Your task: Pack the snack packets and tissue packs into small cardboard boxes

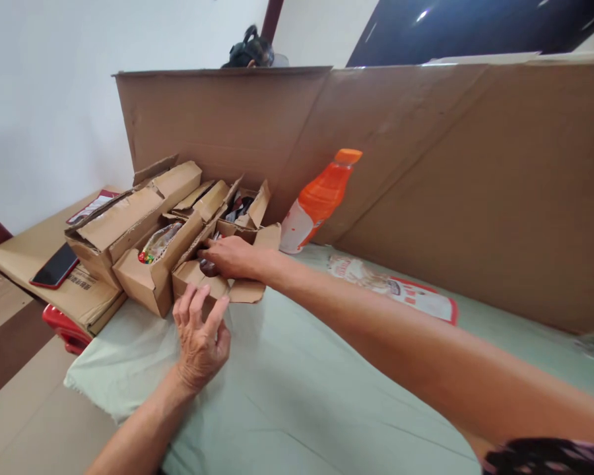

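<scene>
My right hand (pixel 232 256) reaches into the front right cardboard box (pixel 200 277), its fingers curled down past the rim. A dark, shiny thing (pixel 208 267) shows just beneath the fingers, too covered to name. Close to the box's front stands my left hand (pixel 200 336), fingers spread and holding nothing. Its fingertips are at the lower front wall; whether they press on it I cannot tell. Beside this box, a second open box (pixel 146 284) holds a clear plastic packet with red, green and yellow bits (pixel 159 243).
An orange-capped bottle (pixel 317 201) stands right of the boxes, near a printed packet (pixel 396 287) on the green cloth (pixel 297 382). A tall cardboard panel (pixel 426 178) closes the back. More boxes (pixel 129 211) and a phone (pixel 55 266) are left. Behind the panel shows a person's head (pixel 250 51).
</scene>
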### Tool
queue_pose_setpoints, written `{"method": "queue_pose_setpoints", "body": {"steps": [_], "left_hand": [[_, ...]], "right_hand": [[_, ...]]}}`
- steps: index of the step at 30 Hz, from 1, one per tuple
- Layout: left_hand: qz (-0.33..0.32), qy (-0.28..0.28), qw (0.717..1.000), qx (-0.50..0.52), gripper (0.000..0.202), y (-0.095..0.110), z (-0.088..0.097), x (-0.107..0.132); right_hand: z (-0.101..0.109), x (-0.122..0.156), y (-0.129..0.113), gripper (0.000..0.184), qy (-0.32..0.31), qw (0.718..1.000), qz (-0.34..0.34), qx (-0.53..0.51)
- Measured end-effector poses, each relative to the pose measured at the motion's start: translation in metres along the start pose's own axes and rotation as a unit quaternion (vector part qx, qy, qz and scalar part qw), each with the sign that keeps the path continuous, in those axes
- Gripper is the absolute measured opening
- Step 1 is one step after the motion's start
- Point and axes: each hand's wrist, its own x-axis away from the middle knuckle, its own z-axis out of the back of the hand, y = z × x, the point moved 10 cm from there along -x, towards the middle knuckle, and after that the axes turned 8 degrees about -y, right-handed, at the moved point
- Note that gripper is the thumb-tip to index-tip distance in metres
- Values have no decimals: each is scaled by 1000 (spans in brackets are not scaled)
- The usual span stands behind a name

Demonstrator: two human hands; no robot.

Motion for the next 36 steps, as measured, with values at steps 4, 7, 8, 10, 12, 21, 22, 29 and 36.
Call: {"method": "queue_pose_setpoints", "body": {"steps": [4, 7, 8, 10, 12, 21, 22, 29, 36], "left_hand": [[6, -3, 1000, 3, 54, 2, -3, 1], [10, -3, 1000, 2, 55, 3, -4, 1], [14, -4, 1000, 1, 55, 2, -4, 1], [18, -8, 1000, -1, 56, 0, -5, 1], [14, -9, 1000, -2, 57, -1, -5, 0], [-1, 1, 1000, -3, 60, -6, -2, -3], [-1, -1, 1000, -5, 60, -6, -2, -4], [-16, 3, 1000, -1, 63, 4, 5, -7], [-60, -26, 997, 37, 49, 44, 34, -19]], "right_hand": [[-8, -2, 10, 25, 33, 998, -41, -25], [2, 7, 33, 21, 86, 990, -98, -56], [6, 12, 41, 21, 107, 985, -120, -68], [14, 24, 56, 26, 149, 972, -156, -90], [25, 44, 68, 26, 225, 946, -162, -169], [52, 219, 154, 32, 611, 578, -106, -530], [49, 237, 160, 33, 616, 565, -118, -536], [-12, 318, 190, 8, 405, 723, -432, -356], [-30, 341, 212, 8, 453, 677, -506, -283]]}}
